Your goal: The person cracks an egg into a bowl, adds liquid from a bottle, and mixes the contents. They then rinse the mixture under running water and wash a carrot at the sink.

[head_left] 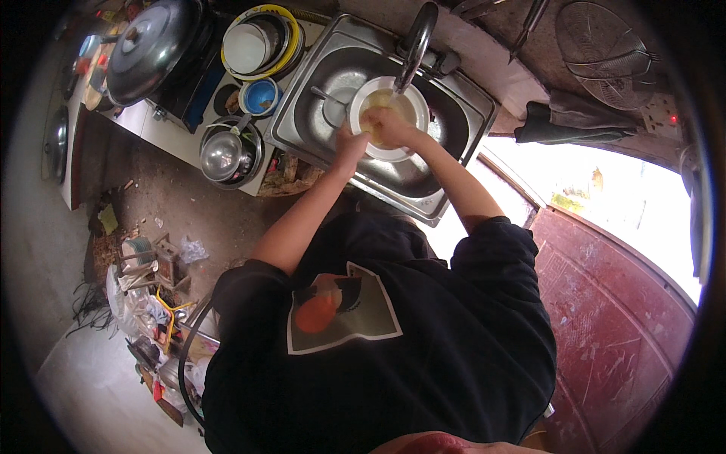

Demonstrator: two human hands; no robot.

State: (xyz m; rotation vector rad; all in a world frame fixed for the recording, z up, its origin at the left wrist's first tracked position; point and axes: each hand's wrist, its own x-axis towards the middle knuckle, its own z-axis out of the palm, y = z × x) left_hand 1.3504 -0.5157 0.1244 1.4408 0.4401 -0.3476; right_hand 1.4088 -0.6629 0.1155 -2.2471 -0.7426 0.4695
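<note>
A white bowl [414,102] with pale yellowish contents stands in the steel sink [302,123], under the curved tap [416,47]. My left hand [350,147] grips the bowl's near left rim. Inside the bowl is my right hand [390,129], its fingers curled together and partly hidden; what they hold, if anything, cannot be made out. Left of the white bowl, a small dish [334,113] with a spoon [324,94] in it sits in the sink.
Left of the sink, the counter bears stacked bowls with a yellow basin [293,47], a blue-lined bowl [261,96], metal bowls [221,155] and a large lidded wok [155,49]. Wire strainers [605,53] hang at the far right. Dark cloths [575,119] lie on the ledge.
</note>
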